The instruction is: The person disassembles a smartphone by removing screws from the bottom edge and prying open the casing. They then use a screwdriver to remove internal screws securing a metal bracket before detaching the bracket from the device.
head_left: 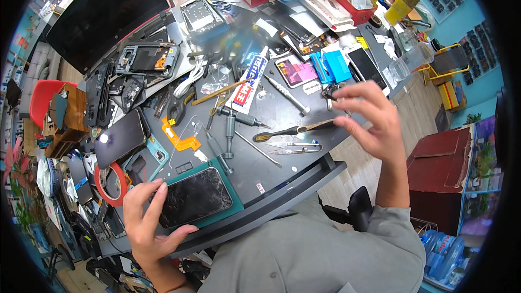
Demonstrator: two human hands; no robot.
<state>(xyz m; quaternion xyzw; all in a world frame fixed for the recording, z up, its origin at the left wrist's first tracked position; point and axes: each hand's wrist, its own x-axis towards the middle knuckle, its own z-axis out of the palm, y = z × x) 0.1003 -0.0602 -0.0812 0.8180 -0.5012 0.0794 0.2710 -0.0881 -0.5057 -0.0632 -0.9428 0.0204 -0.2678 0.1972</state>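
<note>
A dark smartphone (195,198) with a cracked screen lies on a green mat (236,206) at the desk's front edge. My left hand (146,220) grips its left end, thumb along the near edge and fingers at the far edge. Farther right, my right hand (374,122) is raised by the desk's right edge, fingers apart and holding nothing that I can see. Close to its thumb is the handle end of a brush (293,130) with dark bristles. Tweezers (296,147) lie just nearer than the brush, and several screwdrivers (230,135) lie beyond the phone.
An orange flex cable (180,137), a red tape roll (111,184) and another dark phone (122,137) surround the phone's far left side. A white, blue and red tube (249,84) lies mid-desk. Opened phone bodies (147,58) and a monitor (108,19) occupy the back left.
</note>
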